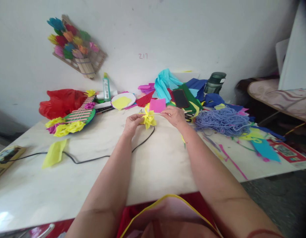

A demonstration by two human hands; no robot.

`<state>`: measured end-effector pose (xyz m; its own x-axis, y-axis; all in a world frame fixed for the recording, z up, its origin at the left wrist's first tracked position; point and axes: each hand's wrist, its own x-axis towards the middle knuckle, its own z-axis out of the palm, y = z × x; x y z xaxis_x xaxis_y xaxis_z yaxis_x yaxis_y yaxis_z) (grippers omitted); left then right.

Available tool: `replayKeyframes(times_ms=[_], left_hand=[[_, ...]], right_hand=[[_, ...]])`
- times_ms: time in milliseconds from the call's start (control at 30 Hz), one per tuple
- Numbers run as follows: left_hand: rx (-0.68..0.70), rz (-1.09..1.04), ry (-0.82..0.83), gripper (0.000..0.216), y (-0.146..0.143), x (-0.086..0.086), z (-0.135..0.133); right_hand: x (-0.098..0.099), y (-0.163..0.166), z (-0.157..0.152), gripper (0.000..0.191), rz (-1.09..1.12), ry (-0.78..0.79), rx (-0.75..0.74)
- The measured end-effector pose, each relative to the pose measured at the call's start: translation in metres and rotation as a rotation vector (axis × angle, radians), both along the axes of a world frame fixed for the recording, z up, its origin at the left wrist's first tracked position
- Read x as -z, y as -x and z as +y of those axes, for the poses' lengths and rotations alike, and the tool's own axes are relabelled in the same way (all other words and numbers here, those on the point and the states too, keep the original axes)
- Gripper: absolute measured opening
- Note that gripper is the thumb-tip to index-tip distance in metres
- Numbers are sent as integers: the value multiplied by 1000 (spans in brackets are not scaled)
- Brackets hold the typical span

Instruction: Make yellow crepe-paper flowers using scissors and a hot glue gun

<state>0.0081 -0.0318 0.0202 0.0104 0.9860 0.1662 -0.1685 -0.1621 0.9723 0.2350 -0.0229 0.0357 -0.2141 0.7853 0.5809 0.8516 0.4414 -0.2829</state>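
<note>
Over the middle of the white table (68,172) both my hands hold a small yellow paper flower (148,119) on a thin stick. My left hand (132,123) is closed around the flower's left side. My right hand (174,116) pinches the stick just to the flower's right. A pink paper square (157,105) lies right behind the flower.
A black cable (93,160) runs across the table. A round green craft piece with yellow paper flowers (75,120), a red bag (61,101) and a glue bottle (106,87) sit at the left. Purple yarn (223,121), coloured paper scraps, a phone (180,98) and a dark jar (215,83) lie at the right.
</note>
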Motion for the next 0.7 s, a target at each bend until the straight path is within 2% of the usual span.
replayKeyframes(times_ms=[700], left_hand=[[99,27,7,32,2,4,2]], right_hand=[[0,-1,4,25,-97,5,-42]])
